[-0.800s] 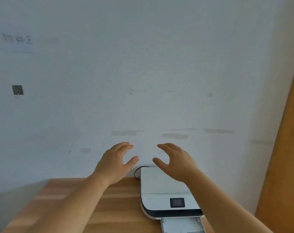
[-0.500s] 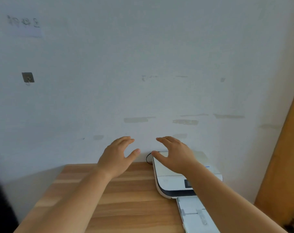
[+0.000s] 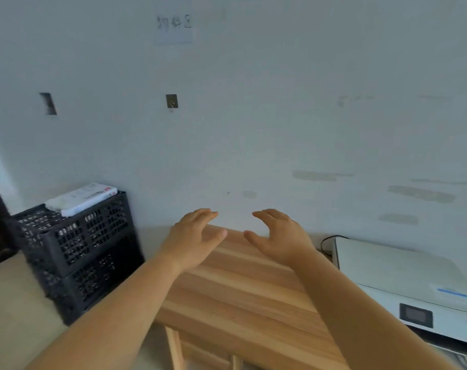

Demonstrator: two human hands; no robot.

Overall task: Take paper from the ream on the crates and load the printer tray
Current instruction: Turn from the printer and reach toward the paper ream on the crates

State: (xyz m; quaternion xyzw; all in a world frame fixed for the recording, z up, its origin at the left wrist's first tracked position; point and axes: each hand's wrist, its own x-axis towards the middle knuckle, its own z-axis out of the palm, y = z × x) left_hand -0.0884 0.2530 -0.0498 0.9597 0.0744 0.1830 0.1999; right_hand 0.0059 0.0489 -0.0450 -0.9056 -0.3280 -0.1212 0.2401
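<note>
The person is at the fetching step: both the left hand (image 3: 193, 237) and right hand (image 3: 279, 236) hover open and empty above the wooden table (image 3: 243, 295). The ream (image 3: 81, 198) lies atop the stacked black crates (image 3: 77, 252), well left of the printer (image 3: 411, 287). Next, a reach left to lift some sheets.

A sparse office corner or print station: a white printer (image 3: 403, 279) with a small dark screen sits at the right edge of a light wooden table (image 3: 243, 295) pushed against a scuffed pale wall (image 3: 253, 116). Left of the table, two stacked black plastic crates (image 3: 77, 252) stand on the floor, topped by a wrapped ream of paper (image 3: 82, 198). A handwritten paper sign (image 3: 174, 26) and a small metal hook (image 3: 171, 101) are fixed to the wall above.
</note>
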